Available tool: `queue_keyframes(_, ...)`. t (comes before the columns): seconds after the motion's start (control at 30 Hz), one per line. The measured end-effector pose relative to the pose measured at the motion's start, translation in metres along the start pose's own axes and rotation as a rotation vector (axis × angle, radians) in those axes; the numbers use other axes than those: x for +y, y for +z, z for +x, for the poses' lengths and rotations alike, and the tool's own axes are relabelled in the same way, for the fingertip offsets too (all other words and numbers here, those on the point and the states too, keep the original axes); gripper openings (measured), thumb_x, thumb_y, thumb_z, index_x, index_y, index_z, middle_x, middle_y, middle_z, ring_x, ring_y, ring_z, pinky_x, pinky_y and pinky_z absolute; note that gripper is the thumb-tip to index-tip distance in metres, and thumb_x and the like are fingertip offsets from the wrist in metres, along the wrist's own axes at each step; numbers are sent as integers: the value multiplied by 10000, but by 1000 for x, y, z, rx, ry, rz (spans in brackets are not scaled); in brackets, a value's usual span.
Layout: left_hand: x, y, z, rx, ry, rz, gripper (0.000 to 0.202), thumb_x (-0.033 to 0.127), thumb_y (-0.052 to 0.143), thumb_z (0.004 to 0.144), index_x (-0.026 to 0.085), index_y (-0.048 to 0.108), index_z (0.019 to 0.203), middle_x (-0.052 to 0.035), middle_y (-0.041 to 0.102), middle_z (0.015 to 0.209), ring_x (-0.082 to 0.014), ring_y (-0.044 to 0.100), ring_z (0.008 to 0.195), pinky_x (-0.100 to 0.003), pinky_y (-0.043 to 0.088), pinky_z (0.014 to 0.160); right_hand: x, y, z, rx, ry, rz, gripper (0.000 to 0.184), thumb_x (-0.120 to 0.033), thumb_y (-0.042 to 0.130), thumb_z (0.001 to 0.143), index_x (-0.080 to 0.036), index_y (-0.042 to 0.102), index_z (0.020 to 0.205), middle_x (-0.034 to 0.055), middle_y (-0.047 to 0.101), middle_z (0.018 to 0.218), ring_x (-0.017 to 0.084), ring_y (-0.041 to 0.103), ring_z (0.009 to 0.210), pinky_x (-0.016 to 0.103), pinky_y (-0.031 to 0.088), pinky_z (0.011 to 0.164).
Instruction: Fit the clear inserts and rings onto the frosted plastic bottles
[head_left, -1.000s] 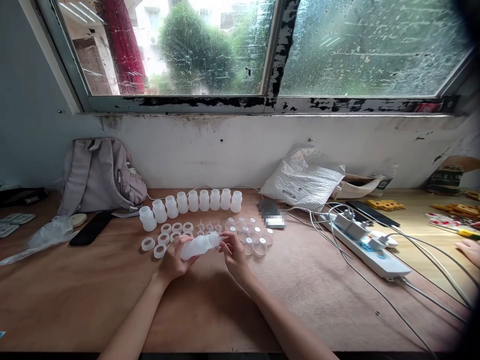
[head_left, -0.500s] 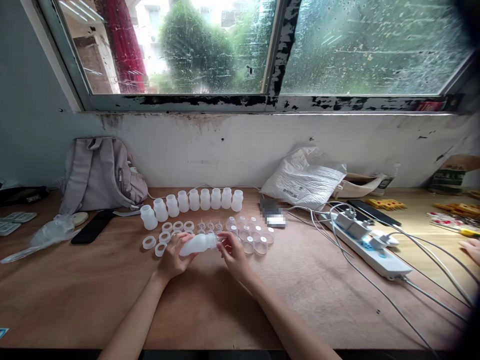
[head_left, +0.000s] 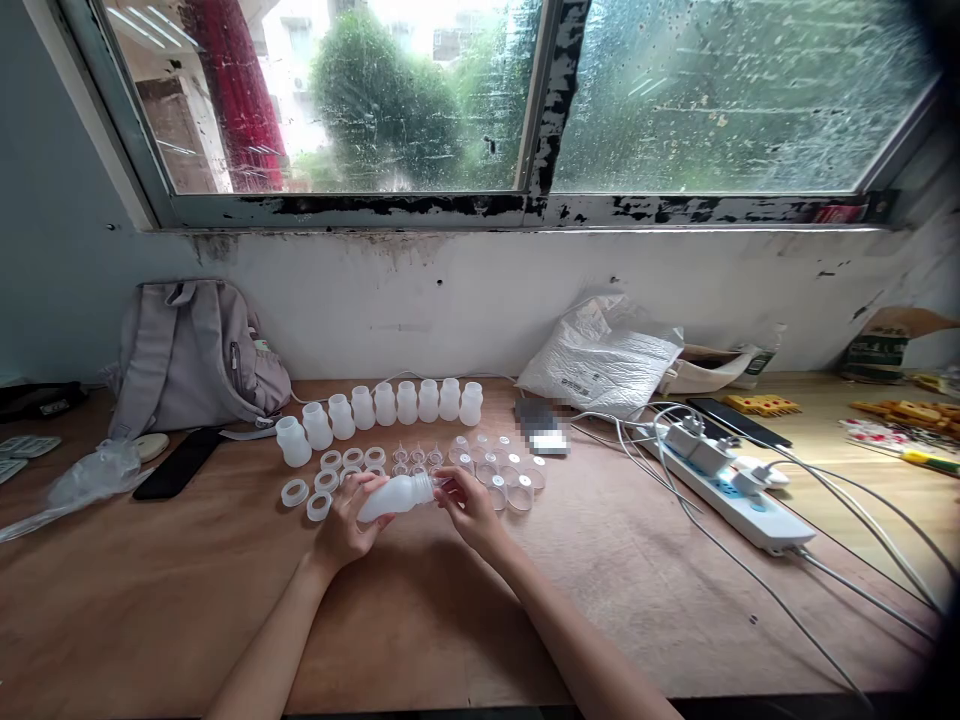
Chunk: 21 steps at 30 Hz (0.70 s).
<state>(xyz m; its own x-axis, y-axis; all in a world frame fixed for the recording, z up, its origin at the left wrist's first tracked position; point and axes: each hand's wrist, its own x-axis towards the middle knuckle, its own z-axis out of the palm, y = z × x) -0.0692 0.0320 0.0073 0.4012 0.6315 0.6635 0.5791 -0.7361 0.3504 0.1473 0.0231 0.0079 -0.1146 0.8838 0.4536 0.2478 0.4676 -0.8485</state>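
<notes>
My left hand (head_left: 346, 520) is wrapped round a small white plastic bottle (head_left: 395, 496), which lies tilted with its neck pointing right. My right hand (head_left: 468, 504) pinches at the bottle's mouth with closed fingers; whatever small part it grips there is hidden. Behind the hands, a curved row of several matching white bottles (head_left: 385, 403) stands on the wooden table (head_left: 187, 580). Between that row and my hands lie white rings (head_left: 295, 492), small clear nozzles (head_left: 417, 456) and clear caps (head_left: 519, 491).
A grey backpack (head_left: 196, 352) leans on the wall at left, beside a black phone (head_left: 177, 466) and a clear plastic bag (head_left: 88, 475). At right lie a white padded bag (head_left: 604, 360), a power strip (head_left: 738, 494) with trailing cables, and yellow parts (head_left: 760, 404).
Both hands stay on the bottle with only slight finger movement at its mouth. The view has shifted a little. Another person's hand at the right edge is out of view now.
</notes>
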Motion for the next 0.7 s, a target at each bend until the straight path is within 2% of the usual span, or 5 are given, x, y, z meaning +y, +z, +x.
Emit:
queue_keyframes(0.2,1,-1,1,-10,-5,-28,377,276,531,759,204,456,1121,-98,507,1020,-235,485,972,-397,420,824,1,-1,0,-6,-32,10,169,-190,490,774,-202,508,942,48,558,873,136,554,725,276,489,638)
queue_keyframes(0.7,3,0,1,-53,-64,-100,342,266,514,765,184,471,1094,-104,515,1010,-236,503,953,-375,430,810,2,-1,1,-11,-47,27,149,-175,477,783,-204,485,929,45,539,882,138,551,756,287,488,684)
